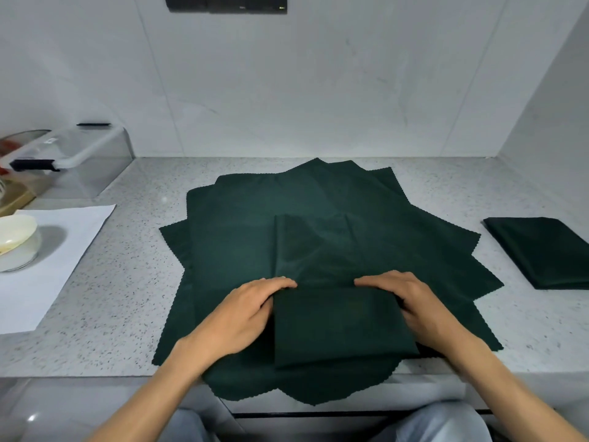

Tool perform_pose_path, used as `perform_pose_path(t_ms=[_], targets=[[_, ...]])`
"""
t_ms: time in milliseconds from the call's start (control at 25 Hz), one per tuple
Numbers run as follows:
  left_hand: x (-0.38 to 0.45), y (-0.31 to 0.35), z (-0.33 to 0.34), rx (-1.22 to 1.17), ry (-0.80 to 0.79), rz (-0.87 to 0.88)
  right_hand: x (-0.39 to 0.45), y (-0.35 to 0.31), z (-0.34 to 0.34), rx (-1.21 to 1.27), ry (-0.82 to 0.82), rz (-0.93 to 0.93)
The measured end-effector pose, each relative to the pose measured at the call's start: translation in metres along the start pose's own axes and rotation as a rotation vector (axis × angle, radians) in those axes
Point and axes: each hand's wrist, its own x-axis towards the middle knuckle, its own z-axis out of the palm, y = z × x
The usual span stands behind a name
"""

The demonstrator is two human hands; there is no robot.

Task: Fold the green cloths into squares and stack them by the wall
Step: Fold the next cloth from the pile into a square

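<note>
Two hands were in the lower half of the frame: the left hand [245,317] and the right hand [420,309], one at each side of a single partly folded cloth [338,323] at lower centre. Under it lay one fanned pile of spread green cloths [229,247] in the middle of the frame; their overlapping corners were too many and too dark to count surely. One folded cloth [545,250] lay at the right edge. At the left were one sheet of white paper [63,250], one clear lidded container [76,157] and one pale bowl [16,234] on a glass jar.
</note>
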Motion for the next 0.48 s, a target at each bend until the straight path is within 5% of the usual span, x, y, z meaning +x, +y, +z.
perform_pose_path(t_ms=[160, 280, 480], targets=[[0.034, 0.006, -0.020, -0.461, 0.077, -0.274, 0.050, -0.016, -0.012, 0.428, 0.036, 0.442], [0.053, -0.001, -0.021, -0.429, 0.238, -0.523, 0.080, -0.013, -0.008, 0.490, -0.029, 0.917], [0.048, 0.004, -0.006, -0.362, 0.325, -0.562, 0.073, -0.009, -0.006, 0.497, -0.018, 0.988]])
